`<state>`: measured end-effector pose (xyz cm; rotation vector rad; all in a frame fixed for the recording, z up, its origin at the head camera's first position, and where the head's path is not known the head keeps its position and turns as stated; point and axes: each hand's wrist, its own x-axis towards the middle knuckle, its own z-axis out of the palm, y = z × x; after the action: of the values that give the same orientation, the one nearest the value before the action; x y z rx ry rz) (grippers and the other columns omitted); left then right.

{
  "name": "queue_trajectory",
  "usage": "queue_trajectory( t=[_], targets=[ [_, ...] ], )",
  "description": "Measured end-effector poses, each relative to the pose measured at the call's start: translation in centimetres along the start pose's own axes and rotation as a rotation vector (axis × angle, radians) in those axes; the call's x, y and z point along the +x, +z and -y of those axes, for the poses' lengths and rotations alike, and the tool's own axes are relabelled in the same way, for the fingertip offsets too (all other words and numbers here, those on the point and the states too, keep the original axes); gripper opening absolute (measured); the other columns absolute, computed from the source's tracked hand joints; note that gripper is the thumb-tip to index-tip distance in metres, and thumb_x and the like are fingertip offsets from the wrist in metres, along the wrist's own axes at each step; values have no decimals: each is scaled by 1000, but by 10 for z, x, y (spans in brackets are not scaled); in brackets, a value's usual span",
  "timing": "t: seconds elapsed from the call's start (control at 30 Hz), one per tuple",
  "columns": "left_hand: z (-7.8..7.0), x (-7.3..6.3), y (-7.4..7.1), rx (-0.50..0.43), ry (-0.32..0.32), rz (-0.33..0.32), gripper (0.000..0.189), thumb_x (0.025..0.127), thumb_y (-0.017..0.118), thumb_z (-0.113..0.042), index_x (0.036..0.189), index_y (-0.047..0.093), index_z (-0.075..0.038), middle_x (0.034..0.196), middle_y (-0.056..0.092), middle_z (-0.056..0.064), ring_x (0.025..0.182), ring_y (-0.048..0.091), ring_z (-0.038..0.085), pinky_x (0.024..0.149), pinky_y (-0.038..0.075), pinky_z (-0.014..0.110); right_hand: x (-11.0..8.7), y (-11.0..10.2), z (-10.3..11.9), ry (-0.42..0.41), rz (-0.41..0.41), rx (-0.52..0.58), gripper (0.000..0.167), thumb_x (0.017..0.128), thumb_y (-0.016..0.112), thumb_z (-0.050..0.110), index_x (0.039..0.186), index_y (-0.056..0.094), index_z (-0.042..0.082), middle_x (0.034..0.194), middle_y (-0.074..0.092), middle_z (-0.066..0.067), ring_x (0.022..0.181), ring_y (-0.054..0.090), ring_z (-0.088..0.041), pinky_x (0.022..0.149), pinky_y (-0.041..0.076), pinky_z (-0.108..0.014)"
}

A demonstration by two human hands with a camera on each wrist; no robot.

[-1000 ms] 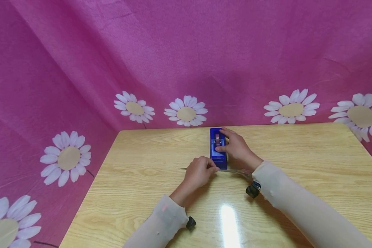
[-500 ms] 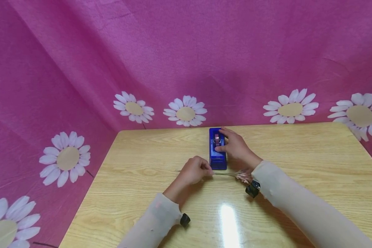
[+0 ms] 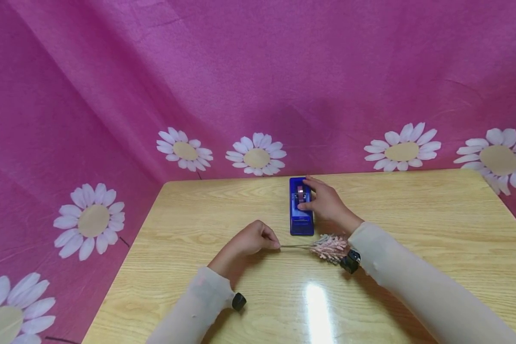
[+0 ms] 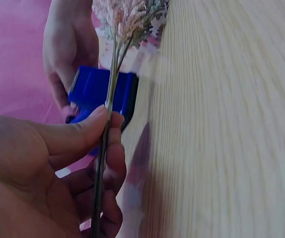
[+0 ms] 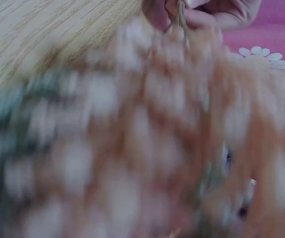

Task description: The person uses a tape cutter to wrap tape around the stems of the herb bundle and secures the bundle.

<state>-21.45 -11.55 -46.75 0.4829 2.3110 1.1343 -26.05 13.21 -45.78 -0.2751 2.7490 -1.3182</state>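
My left hand (image 3: 253, 239) pinches the thin stems of a small bunch of pink and grey-green flowers (image 3: 328, 247) between thumb and fingers. The flower heads point right, just below my right wrist. In the left wrist view, a small pale spot shows on the stems (image 4: 111, 74) at the thumb tip. My right hand (image 3: 328, 203) grips a blue tape dispenser (image 3: 302, 227) from its right side, thumb and fingers beside the tape roll (image 3: 300, 193). Blurred blossoms (image 5: 132, 124) fill most of the right wrist view and hide the right hand there.
The wooden table (image 3: 198, 210) has its back edge against a pink cloth (image 3: 318, 95) printed with white daisies. The dispenser stands near that edge. A bright light reflection lies on the front of the tabletop.
My left hand has moved left and toward me, drawing the flowers away from the dispenser's front end. More of the blossoms now shows below the right wrist. The right hand has stayed on the dispenser.
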Motion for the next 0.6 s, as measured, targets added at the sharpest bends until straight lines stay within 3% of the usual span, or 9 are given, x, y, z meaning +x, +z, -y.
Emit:
queue_trajectory(
  t=[0.3, 0.47, 0.6],
  targets=[
    [24, -19, -23, -109, -20, 102, 8, 94, 70, 4, 93, 76, 10, 80, 75, 11, 67, 62, 9, 68, 54, 23, -1, -1, 3, 11, 21, 23, 81, 90, 80, 7, 156, 35, -7, 168, 23, -20, 148, 34, -44, 118, 35, -53],
    [35, -32, -33, -233, -48, 171, 11, 97, 64, 7, 97, 72, 15, 83, 76, 20, 66, 69, 14, 72, 61, 32, -1, -2, 4, 8, 23, 19, 81, 90, 80, 8, 156, 35, -7, 168, 24, -21, 149, 33, -45, 118, 34, -53],
    [42, -44, -40, -281, -57, 205, 12, 98, 62, 7, 100, 69, 17, 85, 76, 21, 69, 72, 15, 77, 62, 36, -1, -2, 3, 8, 20, 15, 81, 90, 80, 8, 156, 35, -7, 168, 24, -21, 149, 33, -45, 118, 34, -53]
  ],
)
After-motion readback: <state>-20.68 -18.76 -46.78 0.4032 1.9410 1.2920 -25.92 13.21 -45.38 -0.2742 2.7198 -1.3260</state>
